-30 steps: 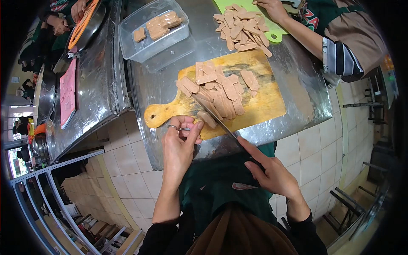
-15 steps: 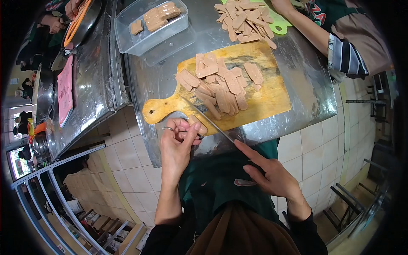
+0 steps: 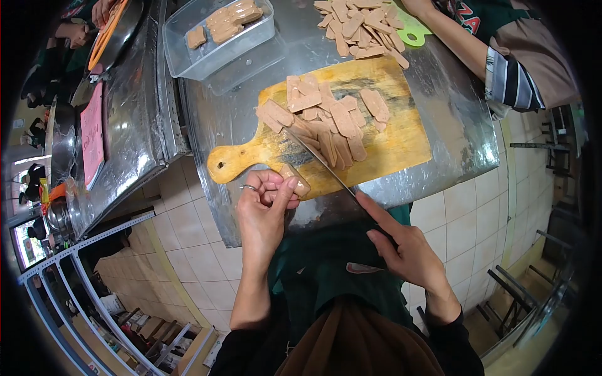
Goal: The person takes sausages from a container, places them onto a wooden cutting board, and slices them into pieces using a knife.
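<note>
My left hand pinches a brown sausage piece at the near edge of the wooden cutting board. My right hand is closed around the handle of a knife, its index finger stretched along the top. The blade slants up and left over the board, its tip by the near left side of a pile of flat sausage slices. Between the blade and the held piece there is a small gap. One slice group lies apart on the right of the board.
A clear plastic tub with sausage blocks stands behind left. Beyond the board, more slices lie by a green board, near a co-worker's arm. Left, a second metal table holds a pink booklet; another person's hands show above.
The knife first moved off the piece, leaving a slice at the pile, and has since shifted slightly right. My left hand has drawn the piece back from the blade and tilted it.
</note>
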A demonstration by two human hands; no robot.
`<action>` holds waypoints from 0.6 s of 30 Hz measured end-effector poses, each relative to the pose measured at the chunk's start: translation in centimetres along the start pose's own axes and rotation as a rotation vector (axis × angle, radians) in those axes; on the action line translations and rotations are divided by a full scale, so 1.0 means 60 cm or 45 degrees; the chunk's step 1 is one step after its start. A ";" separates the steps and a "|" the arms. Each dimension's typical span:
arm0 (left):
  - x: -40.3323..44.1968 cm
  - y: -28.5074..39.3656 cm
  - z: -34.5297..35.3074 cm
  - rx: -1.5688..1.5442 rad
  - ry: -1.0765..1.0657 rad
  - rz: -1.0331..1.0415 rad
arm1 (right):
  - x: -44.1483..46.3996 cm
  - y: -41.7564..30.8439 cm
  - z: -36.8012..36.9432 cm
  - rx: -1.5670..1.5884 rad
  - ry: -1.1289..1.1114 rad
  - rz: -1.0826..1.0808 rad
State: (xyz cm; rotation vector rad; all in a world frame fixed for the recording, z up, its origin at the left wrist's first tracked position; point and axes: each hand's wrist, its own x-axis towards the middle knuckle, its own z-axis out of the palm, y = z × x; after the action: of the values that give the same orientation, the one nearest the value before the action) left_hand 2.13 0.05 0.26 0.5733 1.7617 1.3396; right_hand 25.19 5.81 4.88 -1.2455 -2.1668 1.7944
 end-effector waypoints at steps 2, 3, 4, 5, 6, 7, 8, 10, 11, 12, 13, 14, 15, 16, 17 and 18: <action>-0.001 -0.002 -0.001 -0.021 0.000 -0.001 | -0.004 0.011 0.008 0.000 0.069 -0.152; -0.001 -0.002 -0.002 -0.008 0.002 -0.008 | -0.007 0.011 0.009 -0.011 0.074 -0.177; -0.001 -0.002 -0.003 0.006 0.003 -0.015 | -0.011 0.010 0.010 -0.023 0.080 -0.202; -0.001 -0.002 -0.003 0.021 0.004 -0.022 | -0.013 0.009 0.011 -0.033 0.086 -0.226; -0.001 -0.002 -0.004 0.007 0.003 -0.025 | -0.018 -0.003 0.007 -0.010 0.005 -0.125; -0.001 -0.003 -0.004 -0.006 0.000 -0.027 | -0.024 -0.022 0.000 0.013 -0.074 -0.024; 0.000 -0.004 -0.004 -0.020 -0.004 -0.031 | -0.028 -0.032 -0.003 0.036 -0.153 0.078; -0.001 -0.004 -0.004 -0.026 -0.004 -0.019 | -0.038 -0.024 0.008 0.010 -0.124 -0.015; -0.002 -0.005 -0.004 -0.028 -0.004 -0.015 | -0.043 -0.021 0.013 -0.003 -0.111 -0.061; -0.002 -0.006 -0.004 -0.033 -0.006 -0.015 | -0.045 -0.025 0.014 0.027 -0.112 -0.020; -0.002 -0.007 -0.005 -0.038 -0.008 -0.015 | -0.046 -0.035 0.014 0.058 -0.112 0.021; -0.002 -0.008 -0.005 -0.042 -0.012 -0.015 | -0.047 -0.041 0.015 0.089 -0.113 0.063; -0.003 -0.007 -0.005 -0.054 -0.019 -0.017 | -0.049 -0.041 0.016 0.076 -0.116 0.061; -0.004 -0.004 -0.005 -0.067 -0.025 -0.019 | -0.051 -0.041 0.016 0.062 -0.120 0.059; -0.005 -0.002 -0.005 -0.080 -0.032 -0.022 | -0.053 -0.040 0.016 0.049 -0.124 0.057; -0.006 0.002 -0.004 -0.074 -0.032 -0.026 | -0.056 -0.040 0.016 0.000 -0.134 0.056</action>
State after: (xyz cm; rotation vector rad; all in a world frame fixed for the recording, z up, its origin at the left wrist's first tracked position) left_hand 2.15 -0.34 0.50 0.5366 1.6985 1.3589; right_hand 25.67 3.03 8.07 -1.2350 -2.2101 1.9182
